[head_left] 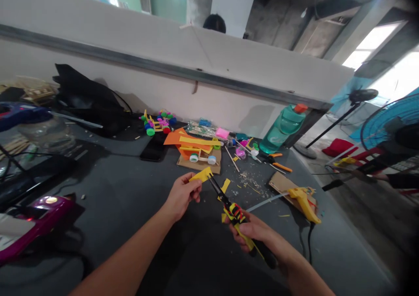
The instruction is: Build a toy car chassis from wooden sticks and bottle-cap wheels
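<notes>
Between the thumb and fingers of my left hand (183, 194) is a yellow paper strip (203, 174), raised above the dark table. My right hand (250, 231) is wrapped round the handles of a pair of pliers (236, 215) with long black jaws and yellow, black and red handles. Their jaw tips meet the strip's right end; whether they grip it I cannot tell. Just beyond, a small car-like model with white and blue wheels (212, 160) stands on cardboard (183, 163) beside orange sheets (173, 138). Another yellow scrap (225, 184) lies behind the jaws.
A yellow glue gun (304, 203) rests on cardboard at right, its cord trailing forward. Behind it are orange-handled cutters (282, 166) and a teal bottle (282, 130). A black phone (153, 151) and colourful wheeled models (159, 122) lie farther back. A magenta device (42, 219) stands left.
</notes>
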Demonstrator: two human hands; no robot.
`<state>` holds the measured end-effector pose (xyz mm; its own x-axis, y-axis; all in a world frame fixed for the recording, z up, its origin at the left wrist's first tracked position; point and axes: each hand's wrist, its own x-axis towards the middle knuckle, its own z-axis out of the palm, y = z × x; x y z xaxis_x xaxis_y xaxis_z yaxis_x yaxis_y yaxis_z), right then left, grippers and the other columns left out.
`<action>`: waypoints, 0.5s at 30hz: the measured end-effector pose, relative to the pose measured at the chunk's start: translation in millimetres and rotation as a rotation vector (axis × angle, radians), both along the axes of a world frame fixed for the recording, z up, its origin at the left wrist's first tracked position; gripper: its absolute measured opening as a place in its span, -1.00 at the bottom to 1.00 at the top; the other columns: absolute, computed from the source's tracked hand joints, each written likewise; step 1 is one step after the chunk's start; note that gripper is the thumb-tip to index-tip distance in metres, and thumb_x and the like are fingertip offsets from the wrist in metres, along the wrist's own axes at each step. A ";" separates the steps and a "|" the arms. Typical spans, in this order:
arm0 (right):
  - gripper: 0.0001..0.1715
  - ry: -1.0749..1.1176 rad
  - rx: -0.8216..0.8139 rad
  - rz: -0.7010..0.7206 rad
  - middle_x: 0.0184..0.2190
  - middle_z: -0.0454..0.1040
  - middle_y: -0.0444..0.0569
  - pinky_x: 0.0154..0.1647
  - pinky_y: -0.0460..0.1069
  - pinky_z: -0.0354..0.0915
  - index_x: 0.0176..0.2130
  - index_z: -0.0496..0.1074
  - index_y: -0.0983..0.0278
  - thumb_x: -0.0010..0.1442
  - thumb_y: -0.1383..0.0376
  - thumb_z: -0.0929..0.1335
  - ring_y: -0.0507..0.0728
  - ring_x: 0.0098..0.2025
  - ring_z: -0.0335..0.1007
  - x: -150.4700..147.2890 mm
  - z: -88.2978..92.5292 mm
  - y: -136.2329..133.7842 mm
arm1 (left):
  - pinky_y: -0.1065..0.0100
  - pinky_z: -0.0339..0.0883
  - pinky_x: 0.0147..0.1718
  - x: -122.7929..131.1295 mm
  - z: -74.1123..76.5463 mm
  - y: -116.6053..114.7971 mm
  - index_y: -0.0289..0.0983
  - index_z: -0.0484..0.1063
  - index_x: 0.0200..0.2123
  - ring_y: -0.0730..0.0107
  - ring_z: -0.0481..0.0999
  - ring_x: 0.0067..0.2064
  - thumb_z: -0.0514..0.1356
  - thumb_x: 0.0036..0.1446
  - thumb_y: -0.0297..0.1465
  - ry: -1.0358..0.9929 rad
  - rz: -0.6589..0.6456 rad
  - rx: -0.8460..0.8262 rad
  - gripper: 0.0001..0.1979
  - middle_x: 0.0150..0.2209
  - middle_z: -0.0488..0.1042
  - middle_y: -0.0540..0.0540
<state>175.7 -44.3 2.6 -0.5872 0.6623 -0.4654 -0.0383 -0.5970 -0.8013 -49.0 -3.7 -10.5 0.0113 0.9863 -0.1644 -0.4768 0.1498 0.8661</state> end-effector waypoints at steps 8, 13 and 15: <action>-0.40 -0.031 -0.014 0.020 -0.44 0.21 -0.17 -0.59 -0.18 0.09 -0.13 0.35 0.25 -0.16 0.09 0.48 -0.09 -0.54 0.10 4.5 -9.6 1.8 | 0.50 0.19 -0.71 -0.7 2.1 0.6 -0.30 0.23 -0.59 0.67 0.13 -0.70 0.24 -0.09 -0.46 -0.016 0.044 0.003 -0.80 -0.65 0.26 0.10; -0.44 -0.028 -0.009 0.007 -0.44 0.21 -0.18 -0.57 -0.18 0.10 -0.13 0.35 0.25 -0.12 0.11 0.47 -0.09 -0.54 0.11 1.7 -11.1 0.3 | 0.50 0.20 -0.72 1.1 0.9 0.1 -0.30 0.22 -0.59 0.67 0.12 -0.71 0.24 -0.09 -0.46 0.003 0.024 -0.008 -0.80 -0.66 0.26 0.11; -0.44 -0.026 0.009 -0.001 -0.46 0.20 -0.19 -0.58 -0.18 0.10 -0.14 0.35 0.26 -0.13 0.10 0.47 -0.09 -0.54 0.10 0.1 -8.9 -0.5 | 0.50 0.20 -0.73 2.7 0.0 -1.0 -0.30 0.22 -0.58 0.67 0.12 -0.73 0.24 -0.10 -0.45 0.015 -0.019 -0.015 -0.79 -0.67 0.26 0.11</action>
<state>175.8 -44.8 -6.3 -0.5746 0.6672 -0.4740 -0.0182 -0.5894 -0.8076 -46.3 -4.7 -10.5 0.0271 0.9833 -0.1799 -0.4608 0.1720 0.8707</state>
